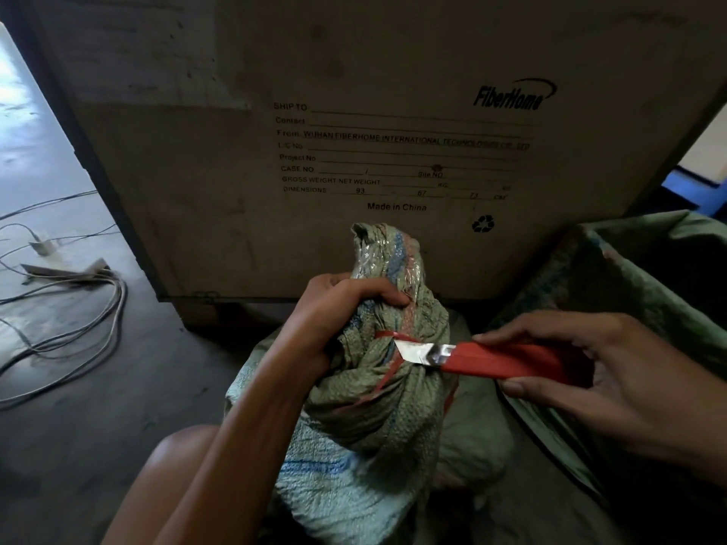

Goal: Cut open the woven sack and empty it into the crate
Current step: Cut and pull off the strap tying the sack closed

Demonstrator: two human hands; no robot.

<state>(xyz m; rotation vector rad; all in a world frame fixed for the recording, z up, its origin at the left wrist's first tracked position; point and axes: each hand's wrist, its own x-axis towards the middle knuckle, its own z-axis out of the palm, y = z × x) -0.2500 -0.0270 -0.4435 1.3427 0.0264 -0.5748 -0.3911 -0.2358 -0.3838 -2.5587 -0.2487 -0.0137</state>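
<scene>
Woven sack (pixel 377 418) in left hand (pixel 330 308), red knife (pixel 499 361) in right hand (pixel 613 371), seemingly at tie (pixel 387 333).

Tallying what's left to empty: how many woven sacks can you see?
2: the tied sack in the left hand, centre; another green sack at right. The pale bundle between them may be a third.

The far side is blocked by a large printed crate (pixel 393 92), close behind the woven sack (pixel 373 395). The right is crowded by a second green sack (pixel 649 277). Open floor (pixel 118 446) is left at the left, crossed by cables (pixel 119 308).
</scene>
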